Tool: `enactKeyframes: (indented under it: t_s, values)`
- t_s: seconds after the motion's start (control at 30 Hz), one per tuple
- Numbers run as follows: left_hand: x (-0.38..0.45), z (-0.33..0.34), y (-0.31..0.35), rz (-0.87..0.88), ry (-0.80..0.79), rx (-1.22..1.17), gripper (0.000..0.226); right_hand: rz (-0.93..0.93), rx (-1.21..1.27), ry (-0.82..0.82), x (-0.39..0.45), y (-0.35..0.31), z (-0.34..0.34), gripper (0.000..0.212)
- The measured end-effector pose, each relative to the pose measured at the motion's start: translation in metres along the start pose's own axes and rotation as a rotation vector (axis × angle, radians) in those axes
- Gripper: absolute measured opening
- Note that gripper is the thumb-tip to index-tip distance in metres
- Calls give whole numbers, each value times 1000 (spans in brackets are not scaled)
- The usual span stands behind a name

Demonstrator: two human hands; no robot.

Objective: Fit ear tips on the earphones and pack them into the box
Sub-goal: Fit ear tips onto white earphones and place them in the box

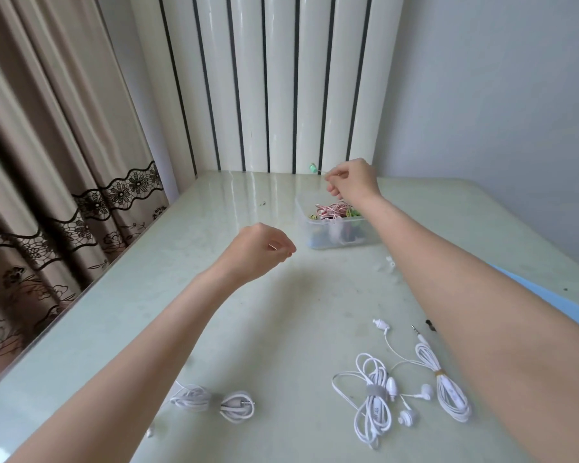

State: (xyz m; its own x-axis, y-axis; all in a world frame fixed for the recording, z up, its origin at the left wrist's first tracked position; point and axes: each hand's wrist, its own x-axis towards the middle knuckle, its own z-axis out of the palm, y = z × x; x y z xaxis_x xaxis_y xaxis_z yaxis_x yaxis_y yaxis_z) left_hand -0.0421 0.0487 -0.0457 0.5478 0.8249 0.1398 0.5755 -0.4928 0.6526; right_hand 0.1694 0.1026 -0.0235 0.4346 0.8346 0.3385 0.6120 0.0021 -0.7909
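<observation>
A clear plastic box (304, 225) stands at the far middle of the table, holding pink and green earphone cables (335, 208). My right hand (351, 178) hovers above the box and pinches a thin cable, with a green earbud (312, 167) sticking out to its left. My left hand (258, 248) hangs over the table left of the box with curled fingers; whether it holds anything is unclear. Near me lie white earphones: a strapped bundle (375, 396), a tied bundle (448, 379) and two small coils (238, 406). Small clear ear tips (390, 262) lie right of the box.
The pale green table (214, 312) has a glossy top. A curtain (47, 162) hangs along its left edge and a white radiator (264, 78) stands behind. A blue sheet (555, 299) lies under my right arm. A small black part (430, 325) lies beside it.
</observation>
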Motion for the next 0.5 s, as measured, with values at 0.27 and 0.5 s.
enactKeyframes:
  t_s: [0.27,0.5]
  values:
    - [-10,-27,23,-60,-360,302,19,80,-414,-65,1,7,-44,39]
    - [-69,-34,13,-215,-518,561,31,-23,-333,-664,-94,-38,-30,14]
